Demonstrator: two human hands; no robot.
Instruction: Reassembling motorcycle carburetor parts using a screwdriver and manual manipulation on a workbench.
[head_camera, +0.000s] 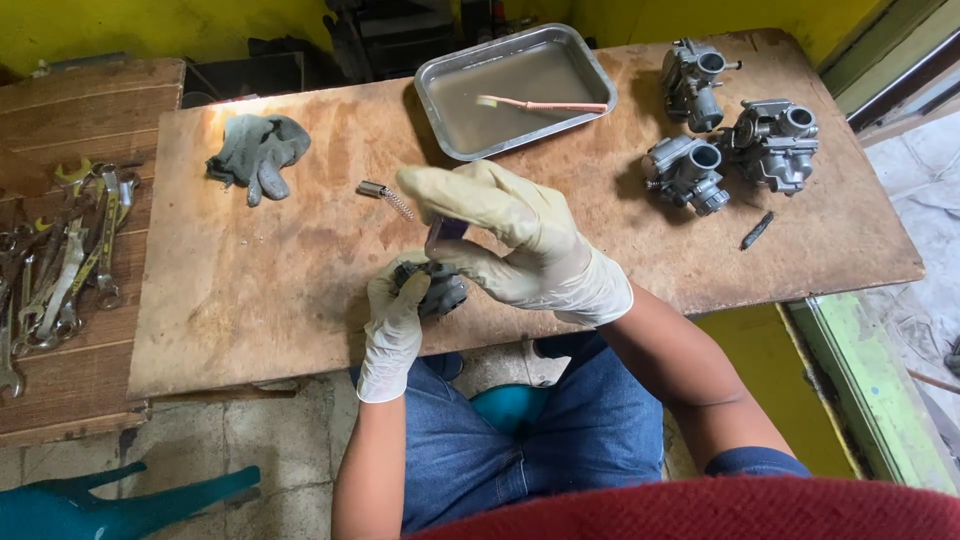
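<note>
Both my hands wear pale rubber gloves. My left hand grips a dark grey carburetor body at the near edge of the brown board. My right hand is above it, fingers pinched on a small dark tool or part pointing down into the carburetor. A small metal piece with a spring lies on the board just beyond my hands.
A metal tray of murky liquid with a toothbrush sits at the back. Three carburetors stand at the right, a dark screw near them. A grey glove lies back left. Several wrenches lie on the left bench.
</note>
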